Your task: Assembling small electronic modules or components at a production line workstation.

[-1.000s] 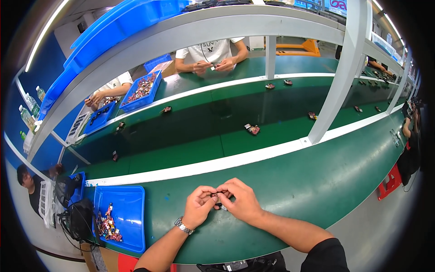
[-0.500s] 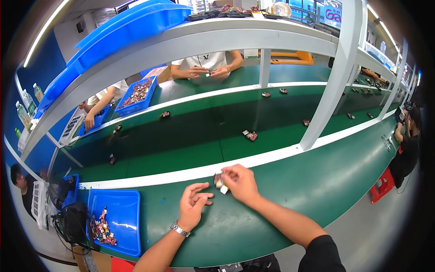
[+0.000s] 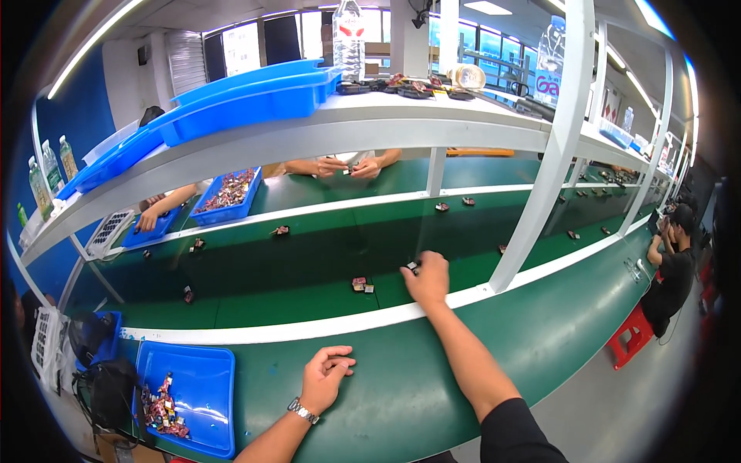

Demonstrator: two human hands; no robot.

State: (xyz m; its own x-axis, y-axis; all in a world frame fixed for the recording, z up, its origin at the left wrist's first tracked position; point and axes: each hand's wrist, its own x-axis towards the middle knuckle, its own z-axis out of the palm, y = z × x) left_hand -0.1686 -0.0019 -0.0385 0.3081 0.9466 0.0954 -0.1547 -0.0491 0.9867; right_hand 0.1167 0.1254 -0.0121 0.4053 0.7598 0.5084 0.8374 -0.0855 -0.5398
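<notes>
My right hand [image 3: 428, 279] reaches over the white rail onto the dark green belt. Its thumb and fingers close on a small dark electronic part [image 3: 413, 267] with a white patch. Left of that hand, a reddish electronic part [image 3: 361, 285] with white and yellow bits lies on the belt. My left hand [image 3: 327, 377], with a metal watch at the wrist, hovers by the green worktop with its fingers loosely curved and nothing in them.
A blue tray [image 3: 224, 401] with a heap of similar parts stands at the near left. The white rail [image 3: 270, 333] edges the belt, where several parts lie. A grey post [image 3: 532, 193] rises at right. Across the belt, people work beside another filled blue tray [image 3: 248, 204].
My right hand has moved forward from beside my left hand to the belt. A reddish part now lies on the belt near the rail. The view has tilted upward.
</notes>
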